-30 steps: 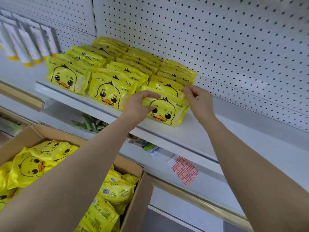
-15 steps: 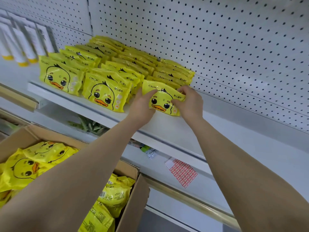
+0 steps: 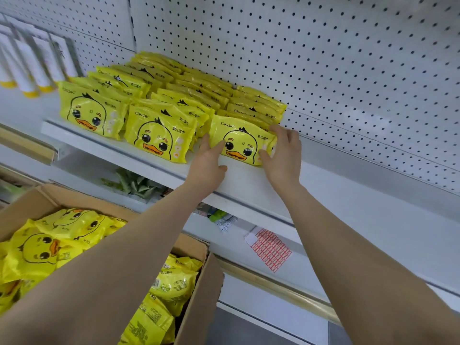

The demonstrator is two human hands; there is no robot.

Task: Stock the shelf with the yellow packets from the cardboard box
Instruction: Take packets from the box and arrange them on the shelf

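both hands (image 3: 209,163) (image 3: 282,155) have pushed the front packet (image 3: 240,140) back upright.

Two bare forearms reach out from the bottom of the view, with no sleeves on them. The left hand (image 3: 207,168) and right hand (image 3: 282,156) wear no gloves, rings or watch.

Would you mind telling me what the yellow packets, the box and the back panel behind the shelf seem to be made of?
Yellow packets: glossy plastic film, judging by its wrinkles and glare. Box: brown corrugated cardboard, matte, with folded flaps. Back panel: white perforated board, probably painted metal; regular holes, smooth finish.
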